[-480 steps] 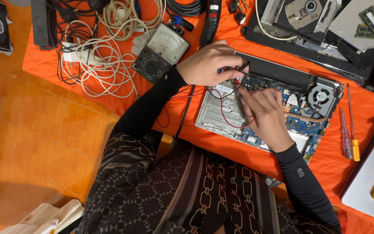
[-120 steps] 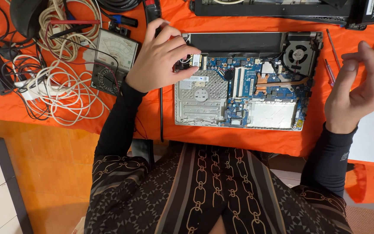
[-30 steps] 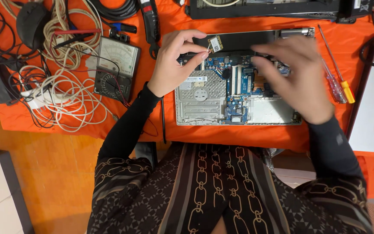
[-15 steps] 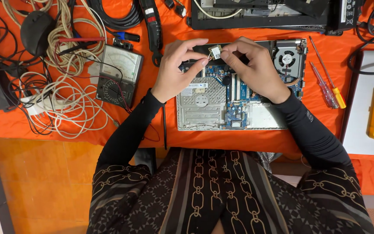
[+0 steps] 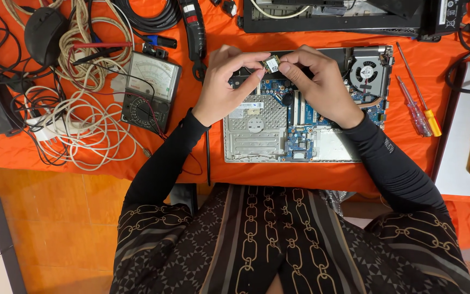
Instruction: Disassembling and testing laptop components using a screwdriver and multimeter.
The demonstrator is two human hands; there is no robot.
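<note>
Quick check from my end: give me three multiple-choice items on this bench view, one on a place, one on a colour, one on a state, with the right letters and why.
1. Where does the cooling fan sit in the opened laptop?
A. upper right corner
B. lower left corner
C. off on the floor

2. What colour is the cloth under the work?
A. blue
B. orange
C. white

3. How is the small card held?
A. lying loose on the cloth
C. under one palm
B. pinched between the fingertips of both hands

Key: 1 A, the fan is at the board's upper right. 2 B, orange shows all around the laptop. 3 B, the left hand and the right hand meet on it above the board.
</note>
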